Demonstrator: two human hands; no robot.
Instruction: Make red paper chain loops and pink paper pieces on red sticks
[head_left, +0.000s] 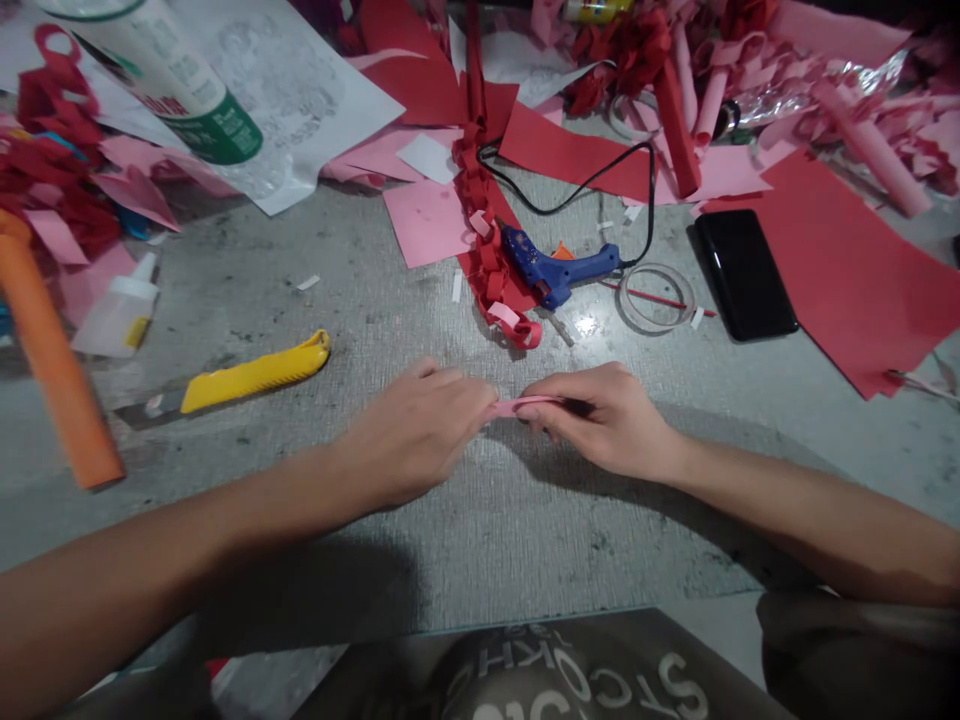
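A thin pink paper strip [511, 407] stretches between my two hands, low over the grey table. My left hand [424, 425] is closed around its left end, the fingers curled and a little blurred. At the other end, my right hand [607, 415] pinches the strip between thumb and fingers. Just beyond the hands lies a red and pink paper chain [491, 265], reaching toward the back. Beside the chain rests a blue hot glue gun [559, 268] with a black cord. To the left of my left hand lies a yellow utility knife [255, 378].
An orange tube [56, 350] and a white glue bottle [120, 305] are at the left. A green and white can [180, 90] stands behind them. On the right are a tape ring [657, 297], a black phone [744, 275] and red paper [862, 270]. Paper chains crowd the back.
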